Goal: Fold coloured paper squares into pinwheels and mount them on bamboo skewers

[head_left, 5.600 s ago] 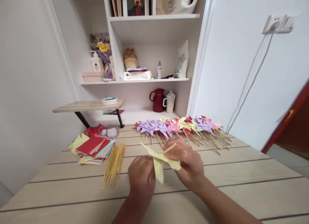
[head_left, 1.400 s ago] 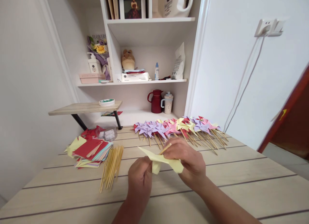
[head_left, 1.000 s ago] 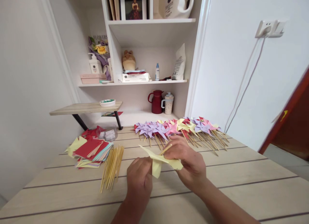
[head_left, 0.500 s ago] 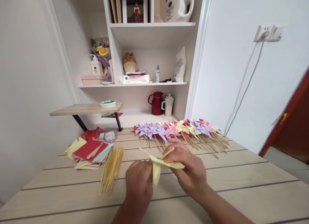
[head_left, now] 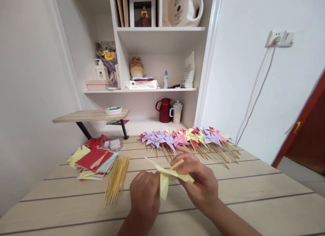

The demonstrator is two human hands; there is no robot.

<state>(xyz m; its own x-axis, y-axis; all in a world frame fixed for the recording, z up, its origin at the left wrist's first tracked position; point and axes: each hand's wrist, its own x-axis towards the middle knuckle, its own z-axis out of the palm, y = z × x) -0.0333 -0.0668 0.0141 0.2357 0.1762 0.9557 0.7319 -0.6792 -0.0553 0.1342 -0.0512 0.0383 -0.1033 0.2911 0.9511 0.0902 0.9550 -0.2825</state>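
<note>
Still mid-frame: L hand (head_left: 144,198) grip pinched on hanging flap of yellow paper (head_left: 164,188); R hand (head_left: 201,183) grip closed on stick (head_left: 177,164) + paper centre, just above worktop (head_left: 254,195). Vs moment ago: flap droops lower, otherwise little moved. Pinwheel row (head_left: 188,138) behind.

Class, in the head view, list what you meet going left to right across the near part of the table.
stack of coloured paper squares → bundle of wooden sticks → left hand → yellow folded paper → right hand
</note>
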